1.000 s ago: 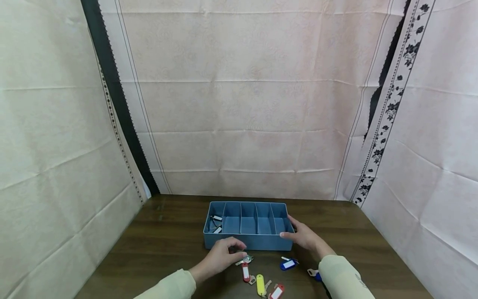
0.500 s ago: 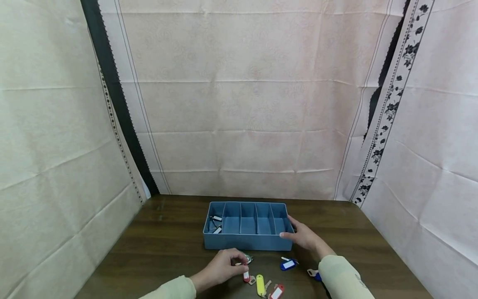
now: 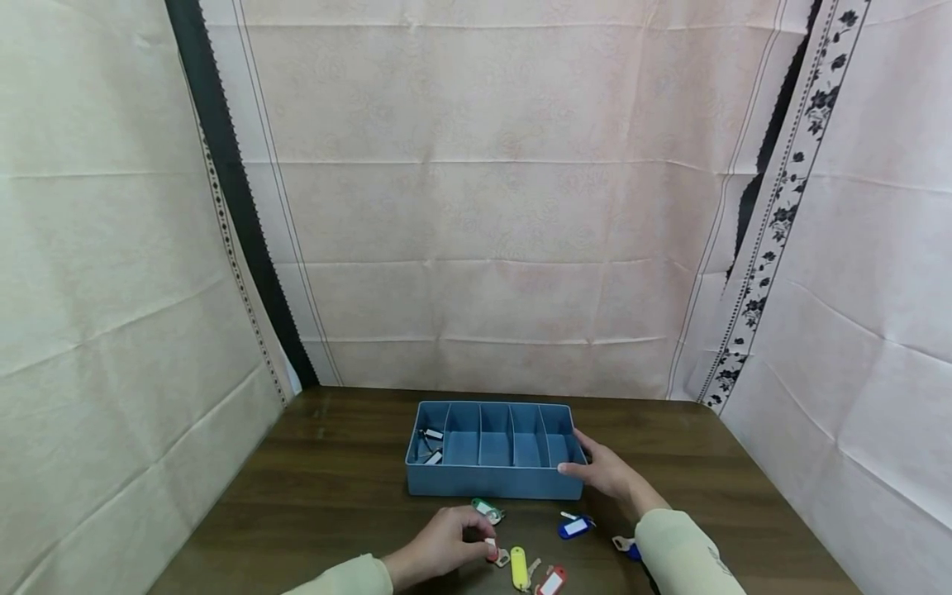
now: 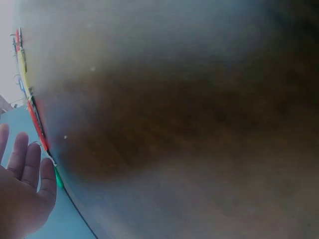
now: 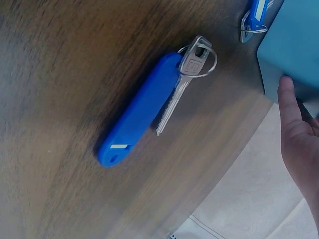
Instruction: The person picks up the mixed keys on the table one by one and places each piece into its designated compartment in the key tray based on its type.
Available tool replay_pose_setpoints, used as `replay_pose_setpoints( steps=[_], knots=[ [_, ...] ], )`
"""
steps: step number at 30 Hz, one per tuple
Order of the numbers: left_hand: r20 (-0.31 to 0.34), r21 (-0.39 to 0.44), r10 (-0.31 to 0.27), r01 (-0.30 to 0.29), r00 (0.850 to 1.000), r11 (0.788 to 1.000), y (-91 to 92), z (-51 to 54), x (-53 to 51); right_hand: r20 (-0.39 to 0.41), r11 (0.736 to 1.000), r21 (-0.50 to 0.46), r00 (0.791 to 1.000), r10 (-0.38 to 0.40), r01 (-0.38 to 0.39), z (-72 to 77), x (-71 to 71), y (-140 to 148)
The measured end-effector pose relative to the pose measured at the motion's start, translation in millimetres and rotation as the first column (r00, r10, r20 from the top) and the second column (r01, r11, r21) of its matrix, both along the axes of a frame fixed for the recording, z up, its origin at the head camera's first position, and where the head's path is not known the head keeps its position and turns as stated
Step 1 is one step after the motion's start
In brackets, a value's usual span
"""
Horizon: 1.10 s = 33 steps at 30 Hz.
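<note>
My left hand (image 3: 446, 544) is low over the table, fingertips at a red key tag (image 3: 491, 545) that they partly cover. A gap shows between its thumb and index finger. In the left wrist view its fingers look loose beside the red key tag (image 4: 37, 124). Just behind lies a green key tag (image 3: 483, 508). My right hand (image 3: 613, 477) holds the right end of a blue compartment box (image 3: 494, 482), thumb on the front rim, fingers along the side. One finger touches the box (image 5: 291, 47) in the right wrist view.
Black key tags (image 3: 433, 434) lie in the leftmost compartment. On the table are a yellow key tag (image 3: 518, 568), another red one (image 3: 551, 580), a blue one (image 3: 575, 526) and a second blue one (image 3: 634, 551) beside the right sleeve. Cloth curtains (image 3: 476, 248) surround the table.
My left hand has moved nearer and slightly right, from the green key tag to the red one, uncovering the green tag. My right hand and the box stay put.
</note>
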State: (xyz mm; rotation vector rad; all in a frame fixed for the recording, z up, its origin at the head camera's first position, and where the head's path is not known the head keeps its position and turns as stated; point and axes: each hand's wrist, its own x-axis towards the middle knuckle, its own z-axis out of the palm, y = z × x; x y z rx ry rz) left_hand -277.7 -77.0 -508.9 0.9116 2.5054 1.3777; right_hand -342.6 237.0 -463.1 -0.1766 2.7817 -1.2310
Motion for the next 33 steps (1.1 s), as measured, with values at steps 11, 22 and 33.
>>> replay_pose_setpoints(
  steps=[11, 22, 33],
  knots=[
    [-0.089, -0.033, -0.035, 0.032, 0.995, 0.999, -0.5, -5.3, 0.1, 0.007, 1.000, -0.013, 1.000, -0.006, 0.006, -0.5, -0.4, -0.5],
    [-0.269, -0.161, -0.067, 0.024, 0.961, 0.987, 3.7, -6.7, -1.3, 0.020, 1.000, -0.025, 1.000, -0.011, 0.012, -2.5, -1.4, 0.1],
    [-0.309, -0.279, -0.065, -0.025, 0.949, 0.960, 7.7, -9.4, -3.6, 0.021, 0.999, -0.031, 1.000, -0.010, 0.011, -3.2, -2.5, 0.2]
  ],
)
